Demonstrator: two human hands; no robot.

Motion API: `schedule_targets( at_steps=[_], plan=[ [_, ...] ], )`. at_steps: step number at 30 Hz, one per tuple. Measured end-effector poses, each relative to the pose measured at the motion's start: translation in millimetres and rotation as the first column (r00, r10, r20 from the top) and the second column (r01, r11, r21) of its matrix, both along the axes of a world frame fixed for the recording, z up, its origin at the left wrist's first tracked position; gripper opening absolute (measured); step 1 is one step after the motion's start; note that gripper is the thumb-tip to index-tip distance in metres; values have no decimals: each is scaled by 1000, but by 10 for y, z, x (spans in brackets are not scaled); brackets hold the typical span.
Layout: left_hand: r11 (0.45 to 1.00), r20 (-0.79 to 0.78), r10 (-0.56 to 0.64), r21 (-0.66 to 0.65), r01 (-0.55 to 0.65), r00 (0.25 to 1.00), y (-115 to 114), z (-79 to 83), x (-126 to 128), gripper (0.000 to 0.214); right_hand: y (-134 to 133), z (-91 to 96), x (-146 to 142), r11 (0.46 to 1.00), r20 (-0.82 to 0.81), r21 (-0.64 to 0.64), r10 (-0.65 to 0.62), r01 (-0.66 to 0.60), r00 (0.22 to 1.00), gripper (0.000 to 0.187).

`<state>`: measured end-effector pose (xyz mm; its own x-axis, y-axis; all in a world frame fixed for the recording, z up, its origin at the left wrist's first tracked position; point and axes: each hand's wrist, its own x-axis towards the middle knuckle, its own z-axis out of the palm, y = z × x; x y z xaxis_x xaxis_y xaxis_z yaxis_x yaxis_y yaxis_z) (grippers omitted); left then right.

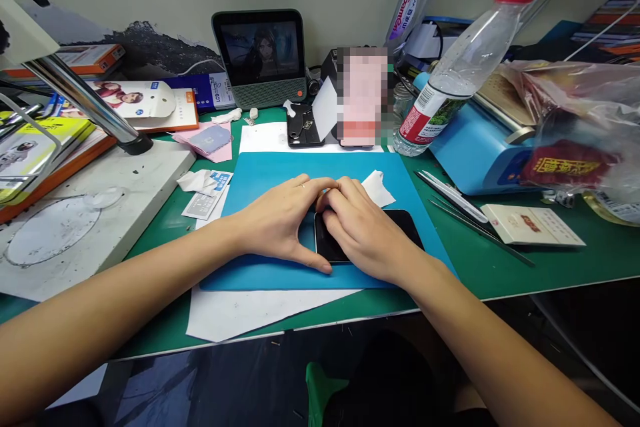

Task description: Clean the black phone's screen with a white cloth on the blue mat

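A black smartphone (400, 223) lies flat on a blue work mat (280, 173) in the middle of the green desk. My left hand (280, 220) cups the phone's left end, thumb along its near edge and fingers curled over the far corner. My right hand (363, 230) lies on top of the screen with its fingers bent and pressed together at the phone's left end. Whether anything small sits under the fingertips is hidden. A crumpled white wipe (379, 187) rests on the mat just behind my right hand.
White paper sheets (240, 313) lie under the mat's near edge. Tweezers and thin tools (460, 203) and a small card box (530, 225) lie right. Bottle (460, 63), blue machine (470, 153), small screen (263, 57) behind. Microscope base (100, 213) and packets (205, 190) at left.
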<state>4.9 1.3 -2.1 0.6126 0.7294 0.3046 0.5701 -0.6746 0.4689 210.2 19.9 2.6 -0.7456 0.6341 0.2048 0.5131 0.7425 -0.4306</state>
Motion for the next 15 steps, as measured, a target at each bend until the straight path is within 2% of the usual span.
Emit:
schedule_targets(
  at_steps=[11,15],
  plan=[
    [1000,-33,18,10,-18,999,-30,-4,-8,101,1,-11,20,999,-74,-47,8,-12,997,13],
    [998,-57,24,66,-20,998,-61,-31,3,99,-27,35,25,1000,-71,-26,8,-10,997,10]
  ],
)
